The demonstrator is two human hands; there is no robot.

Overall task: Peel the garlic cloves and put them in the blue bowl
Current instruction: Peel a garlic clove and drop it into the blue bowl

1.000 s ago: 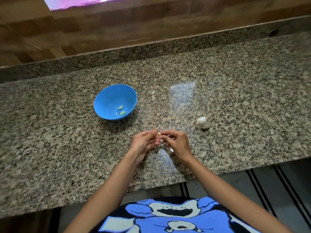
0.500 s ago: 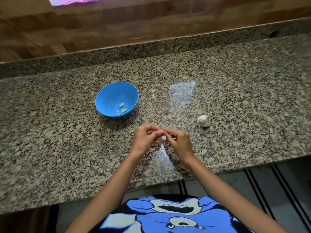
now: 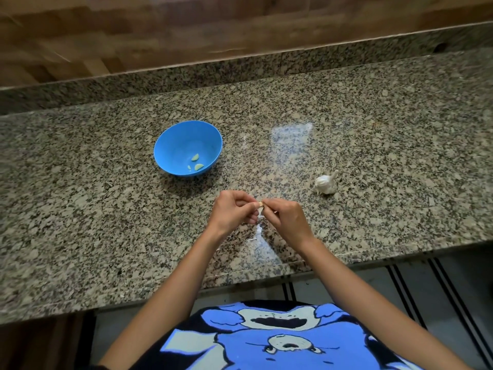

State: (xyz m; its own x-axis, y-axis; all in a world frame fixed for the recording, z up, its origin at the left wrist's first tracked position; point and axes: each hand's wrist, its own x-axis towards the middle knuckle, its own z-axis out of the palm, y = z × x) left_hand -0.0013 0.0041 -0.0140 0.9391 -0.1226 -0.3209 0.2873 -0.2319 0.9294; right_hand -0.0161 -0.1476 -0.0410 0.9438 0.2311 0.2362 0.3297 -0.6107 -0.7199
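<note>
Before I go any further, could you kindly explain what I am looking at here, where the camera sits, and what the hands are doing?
There is no machine: a person works with two bare hands. The single camera is worn on the person's head and looks down, so the arms enter from below. The left hand and right hand meet over a speckled granite counter, pinching a small garlic clove between their fingertips. Farther left stands a blue bowl holding a few peeled cloves. To the right lies the rest of the garlic bulb. Thin white skin scraps lie beneath the hands.
</note>
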